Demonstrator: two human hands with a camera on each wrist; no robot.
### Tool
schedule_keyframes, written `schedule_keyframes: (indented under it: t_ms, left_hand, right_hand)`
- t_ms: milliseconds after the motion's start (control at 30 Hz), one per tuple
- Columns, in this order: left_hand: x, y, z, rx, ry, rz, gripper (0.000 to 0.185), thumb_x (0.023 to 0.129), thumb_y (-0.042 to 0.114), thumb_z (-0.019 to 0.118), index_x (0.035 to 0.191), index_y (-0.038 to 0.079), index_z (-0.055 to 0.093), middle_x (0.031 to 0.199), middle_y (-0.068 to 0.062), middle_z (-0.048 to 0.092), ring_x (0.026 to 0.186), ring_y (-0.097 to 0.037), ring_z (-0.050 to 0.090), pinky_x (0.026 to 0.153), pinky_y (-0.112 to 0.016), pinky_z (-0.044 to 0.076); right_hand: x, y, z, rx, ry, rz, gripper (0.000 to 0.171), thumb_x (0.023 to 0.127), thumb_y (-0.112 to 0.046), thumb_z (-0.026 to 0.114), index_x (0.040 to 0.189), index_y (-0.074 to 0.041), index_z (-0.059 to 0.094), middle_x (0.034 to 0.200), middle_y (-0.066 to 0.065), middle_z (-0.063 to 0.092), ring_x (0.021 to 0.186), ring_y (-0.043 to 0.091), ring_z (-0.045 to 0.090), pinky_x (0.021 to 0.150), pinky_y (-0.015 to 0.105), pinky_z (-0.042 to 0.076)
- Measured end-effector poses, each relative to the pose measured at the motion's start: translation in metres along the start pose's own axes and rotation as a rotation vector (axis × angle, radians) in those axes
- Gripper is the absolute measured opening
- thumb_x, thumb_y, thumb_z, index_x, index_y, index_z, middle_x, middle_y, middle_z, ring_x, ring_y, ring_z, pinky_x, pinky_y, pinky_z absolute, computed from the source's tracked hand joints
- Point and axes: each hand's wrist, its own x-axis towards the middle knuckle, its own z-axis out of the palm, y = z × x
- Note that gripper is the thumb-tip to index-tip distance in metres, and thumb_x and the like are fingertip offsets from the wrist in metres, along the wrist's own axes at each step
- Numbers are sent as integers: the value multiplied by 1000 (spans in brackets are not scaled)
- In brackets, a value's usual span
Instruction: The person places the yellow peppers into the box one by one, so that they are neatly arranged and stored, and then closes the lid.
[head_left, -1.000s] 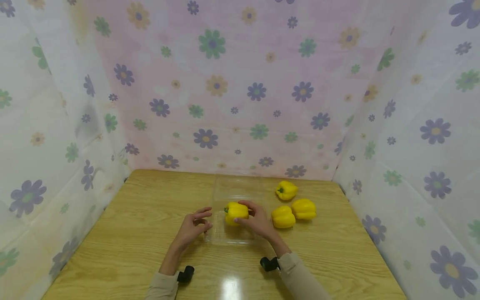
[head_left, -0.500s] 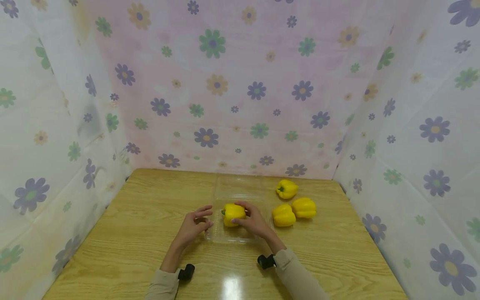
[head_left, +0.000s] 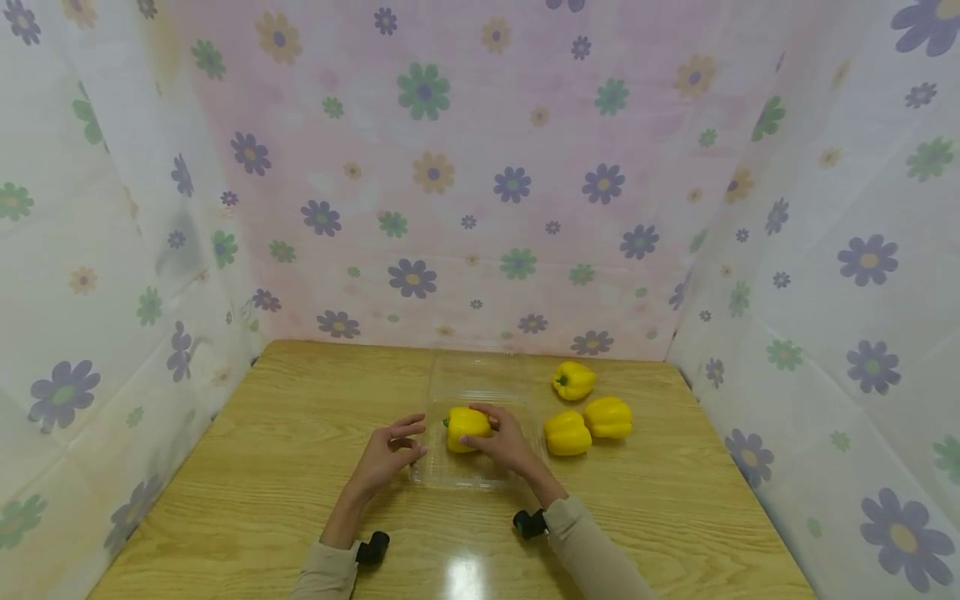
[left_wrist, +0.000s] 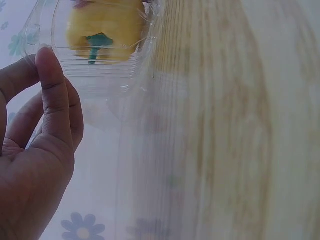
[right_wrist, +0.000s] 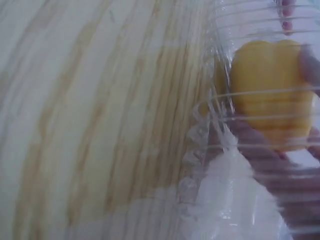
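Observation:
A clear plastic clamshell box (head_left: 480, 385) lies open in the middle of the wooden table (head_left: 285, 450). My right hand (head_left: 504, 440) grips a yellow bell pepper (head_left: 467, 428) and holds it inside the box's near tray. The left wrist view shows that pepper (left_wrist: 102, 27) with its green stem through the ribbed tray wall (left_wrist: 115, 80). In the right wrist view the pepper (right_wrist: 272, 85) sits behind the clear plastic (right_wrist: 220, 150). My left hand (head_left: 392, 454) pinches the tray's left rim, its thumb (left_wrist: 52, 95) against the plastic.
Three more yellow bell peppers lie right of the box: one (head_left: 573, 380) farther back, two (head_left: 567, 433) (head_left: 608, 417) side by side. Flowered cloth walls (head_left: 465, 183) close off the back and both sides. A bright glare (head_left: 462, 575) marks the table's near edge.
My right hand has brought the pepper slightly left and down into the tray. My left hand has stayed at the tray's left rim.

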Motion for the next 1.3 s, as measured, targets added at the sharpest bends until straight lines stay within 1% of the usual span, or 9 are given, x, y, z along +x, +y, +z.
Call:
schedule_keyframes:
  t_ms: [133, 300, 433, 567, 767, 933, 1100, 1300]
  left_hand:
    - [-1, -1, 1, -4, -2, 4, 45, 93, -5, 68, 135, -16, 56, 156, -25, 41, 85, -15, 61, 64, -20, 54]
    - [-1, -1, 2, 2, -7, 12, 46, 93, -4, 69, 134, -18, 55, 155, -27, 41, 86, -15, 60, 65, -21, 55]
    - [-2, -2, 3, -3, -9, 9, 47, 92, -4, 70, 134, -18, 55, 156, -28, 40, 88, -16, 60, 65, -21, 55]
    - [-2, -2, 3, -5, -11, 8, 47, 92, -3, 70, 134, -18, 55, 156, -27, 39, 87, -15, 60, 65, -21, 55]
    - [-1, 0, 3, 10, -9, 21, 45, 93, -3, 69, 134, -18, 56, 156, -27, 40, 87, -16, 59, 64, -21, 55]
    - [-1, 0, 1, -1, -12, 28, 46, 93, -3, 69, 134, -18, 55, 156, -26, 40, 88, -16, 60, 64, -21, 55]
    - [-1, -1, 1, 7, -4, 19, 45, 94, -1, 70, 133, -16, 57, 156, -24, 43, 87, -16, 61, 63, -21, 55]
    - [-1, 1, 0, 15, -8, 19, 45, 93, 0, 70, 134, -15, 58, 156, -24, 43, 86, -16, 61, 64, -22, 55]
  right_hand:
    - [-1, -1, 2, -4, 34, 45, 62, 87, -33, 83, 142, -13, 61, 145, 16, 56, 125, 43, 56, 102, 56, 50]
    - [-2, -1, 5, 6, 83, 67, 64, 85, -38, 85, 139, -13, 62, 142, 16, 58, 119, 40, 60, 97, 51, 54]
    - [0, 0, 7, -8, 108, 91, 65, 84, -40, 85, 139, -14, 63, 141, 15, 59, 119, 38, 60, 99, 51, 53]
    - [0, -2, 7, -18, 112, 98, 65, 85, -39, 84, 140, -13, 62, 140, 14, 60, 120, 37, 58, 101, 52, 51]
    - [2, -4, 6, -9, 87, 43, 65, 87, -34, 83, 142, -9, 59, 144, 18, 56, 125, 41, 56, 104, 56, 49]
    - [3, -3, 5, -10, 35, 2, 65, 89, -28, 80, 145, -5, 55, 147, 24, 50, 128, 45, 53, 104, 57, 49]
    - [3, -2, 5, -9, -14, -8, 65, 92, -24, 77, 149, -5, 51, 151, 26, 44, 130, 50, 50, 104, 59, 48]
    - [6, -1, 7, 8, -38, -9, 64, 94, -23, 76, 149, -6, 49, 151, 25, 43, 131, 48, 49, 106, 57, 47]
